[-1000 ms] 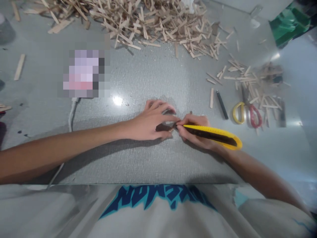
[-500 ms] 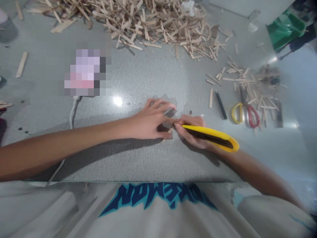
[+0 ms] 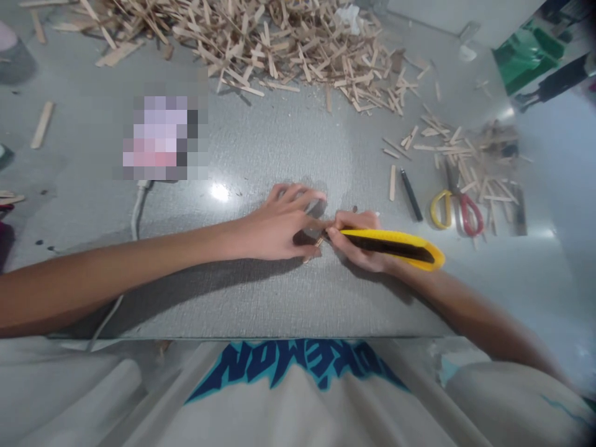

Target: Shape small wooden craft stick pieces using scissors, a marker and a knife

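A yellow-and-black utility knife (image 3: 400, 241) is gripped in my right hand (image 3: 357, 256), its handle slanting back over the wrist. The blade end points left, down at a short piece of wooden craft stick (image 3: 320, 240) on the grey table. My left hand (image 3: 284, 228) pins that stick with thumb and index finger, while its other fingers arch loosely above the tabletop. Both hands meet closely at the knife tip. Fingers cover much of the stick, and I cannot make out the blade's exact contact.
A large heap of wooden sticks (image 3: 298, 46) spans the far side of the table (image 3: 270, 136). To the right lie a black pen-like tool (image 3: 411, 195), scissors with yellow and red handles (image 3: 471, 214) and more sticks. A blurred-out device with a cable (image 3: 138, 211) sits left.
The knife's handle end has swung slightly up, away from me, so it lies a little flatter. Both hands stay nearly in place around the stick. The view has shifted slightly.
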The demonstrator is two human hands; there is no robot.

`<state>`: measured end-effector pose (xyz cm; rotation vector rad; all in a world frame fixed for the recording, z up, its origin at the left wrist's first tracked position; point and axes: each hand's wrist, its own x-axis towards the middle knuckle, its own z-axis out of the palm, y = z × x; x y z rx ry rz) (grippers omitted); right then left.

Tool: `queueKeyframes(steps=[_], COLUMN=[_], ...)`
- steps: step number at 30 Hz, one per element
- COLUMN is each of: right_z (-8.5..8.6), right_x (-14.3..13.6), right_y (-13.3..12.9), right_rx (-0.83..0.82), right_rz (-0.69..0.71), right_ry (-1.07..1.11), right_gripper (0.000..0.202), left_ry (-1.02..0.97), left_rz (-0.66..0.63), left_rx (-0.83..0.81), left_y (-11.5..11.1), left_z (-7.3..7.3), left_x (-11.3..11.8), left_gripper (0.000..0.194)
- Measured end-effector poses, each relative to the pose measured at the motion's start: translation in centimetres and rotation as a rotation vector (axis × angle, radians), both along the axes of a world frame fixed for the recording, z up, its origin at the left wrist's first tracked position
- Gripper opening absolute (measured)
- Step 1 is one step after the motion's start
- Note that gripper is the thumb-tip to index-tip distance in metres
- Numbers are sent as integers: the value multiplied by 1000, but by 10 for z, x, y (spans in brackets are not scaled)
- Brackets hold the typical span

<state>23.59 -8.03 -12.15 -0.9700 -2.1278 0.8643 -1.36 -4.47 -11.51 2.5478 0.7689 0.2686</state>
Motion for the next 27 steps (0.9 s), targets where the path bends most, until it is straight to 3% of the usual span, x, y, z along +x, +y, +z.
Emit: queueKeyframes(steps=[6, 27], right_z=[7, 8], right_x=[0, 0], right_y=[-4, -4], right_rx=[-157, -123], right_rz=[-37, -19], right_ry=[41, 22], right_gripper=[36, 33], left_ry=[-13, -20], left_rz=[-1, -2], left_rx=[-4, 13], left_y=[-2, -1], left_z=[-3, -8], left_x=[-1, -1], left_gripper=[36, 48])
